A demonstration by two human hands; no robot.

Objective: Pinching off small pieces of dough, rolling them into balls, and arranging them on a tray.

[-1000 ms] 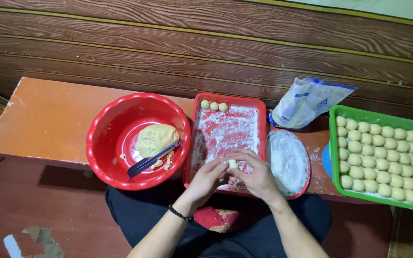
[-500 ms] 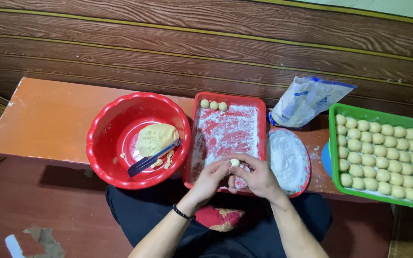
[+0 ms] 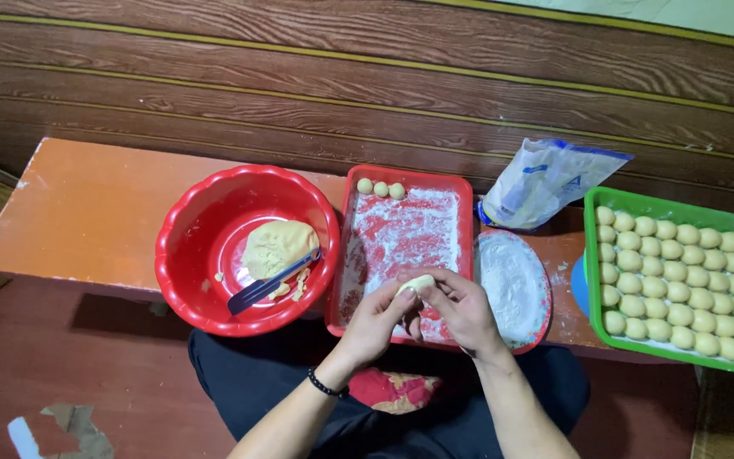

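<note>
From the head view, I'm looking straight down at a low orange counter (image 3: 87, 212) set against a dark wood-panelled wall. My left hand (image 3: 375, 319) and right hand (image 3: 460, 306) meet over the near edge of the red tray (image 3: 405, 178), and between them sits a small piece of dough (image 3: 415, 284), pale yellow and flattened. The fingers of both hands are curled in close around it, thumbs and fingertips pinching its edges, so each hand has hold of the same piece and lifts it just above the tray's floured floor. There's a dark band on my left wrist.

At the far end of the tray, three small dough balls (image 3: 381, 189) sit in a row, touching one another. To the left, just beside the tray, stands a red bowl (image 3: 189, 255) with a lump of dough (image 3: 275, 245) inside and a dark-handled knife (image 3: 265, 287) lying against it. To the right of the tray, touching it, is a red plate of flour (image 3: 513, 285). Behind that plate leans an opened clear bag (image 3: 545, 180), blue along its top. Far right, a green tray (image 3: 592, 255) holds rows of finished balls (image 3: 681, 280) packed side by side. My dark-trousered legs show below the counter edge, over a reddish floor.
</note>
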